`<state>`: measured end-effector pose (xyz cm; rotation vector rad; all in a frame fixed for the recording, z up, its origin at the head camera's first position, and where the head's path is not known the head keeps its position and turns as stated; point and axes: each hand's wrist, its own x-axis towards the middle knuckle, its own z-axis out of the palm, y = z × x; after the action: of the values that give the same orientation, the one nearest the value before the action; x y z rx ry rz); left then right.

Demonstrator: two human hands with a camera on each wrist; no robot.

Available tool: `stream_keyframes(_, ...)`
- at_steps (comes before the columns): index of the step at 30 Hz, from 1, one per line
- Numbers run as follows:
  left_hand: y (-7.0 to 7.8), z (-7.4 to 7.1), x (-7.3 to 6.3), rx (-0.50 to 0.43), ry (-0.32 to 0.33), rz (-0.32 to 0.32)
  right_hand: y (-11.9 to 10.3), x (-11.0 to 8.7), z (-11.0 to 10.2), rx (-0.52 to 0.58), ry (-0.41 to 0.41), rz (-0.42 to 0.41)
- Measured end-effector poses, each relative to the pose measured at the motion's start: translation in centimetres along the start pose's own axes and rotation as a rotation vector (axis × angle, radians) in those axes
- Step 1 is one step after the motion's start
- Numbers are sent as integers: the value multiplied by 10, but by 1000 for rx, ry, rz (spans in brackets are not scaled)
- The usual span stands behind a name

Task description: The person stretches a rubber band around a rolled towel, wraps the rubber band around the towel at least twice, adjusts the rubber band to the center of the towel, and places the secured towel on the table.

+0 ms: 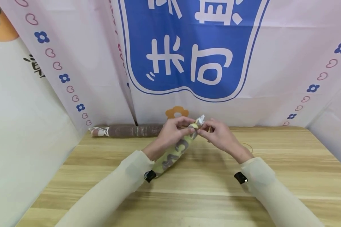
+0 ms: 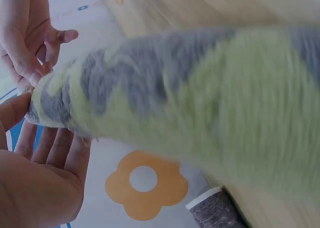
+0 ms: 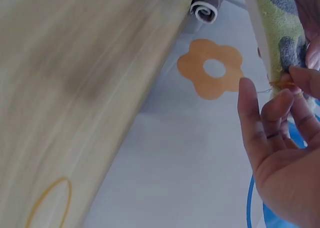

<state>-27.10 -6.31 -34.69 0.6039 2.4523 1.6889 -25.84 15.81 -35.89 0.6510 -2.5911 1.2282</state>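
Note:
A rolled towel (image 1: 172,154), yellow-green with grey patches, slants up from the table toward the back. Near its upper end my left hand (image 1: 173,130) holds it, the thumb on one side and the fingers on the other in the left wrist view. Right beside that end, my right hand (image 1: 218,134) pinches an orange rubber band (image 3: 281,83) against the roll. The fingers of the right hand (image 3: 280,138) partly cover the band. A whitish tip (image 1: 200,119) of the towel sticks out above both hands.
A brown rolled towel (image 1: 130,130), with white ties at its left end, lies along the table's back edge. One loose yellow rubber band (image 1: 251,148) rests on the wooden table (image 1: 210,195) behind my right wrist. A printed cloth (image 1: 258,113) hangs behind the table.

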Motion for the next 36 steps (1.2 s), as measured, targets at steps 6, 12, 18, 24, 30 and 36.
stream_keyframes(6, 0, -6, 6, 28, -34, 53, 3, 6, -8, 53, -93, 19)
stream_keyframes(12, -2, -7, 7, 38, -52, 28, 5, 11, -13, 63, -162, 55)
stream_keyframes(18, -6, -6, 7, -8, -41, -2, 3, 18, -17, 58, -208, 82)
stream_keyframes(24, -9, 4, 13, -75, 32, -1, 4, 26, -18, 93, -225, 127)
stream_keyframes(30, -7, 16, 16, -161, 112, -35, 4, 28, -18, 145, -212, 164)
stream_keyframes(36, -7, 20, 18, -252, 154, -73, 3, 27, -14, 186, -166, 198)
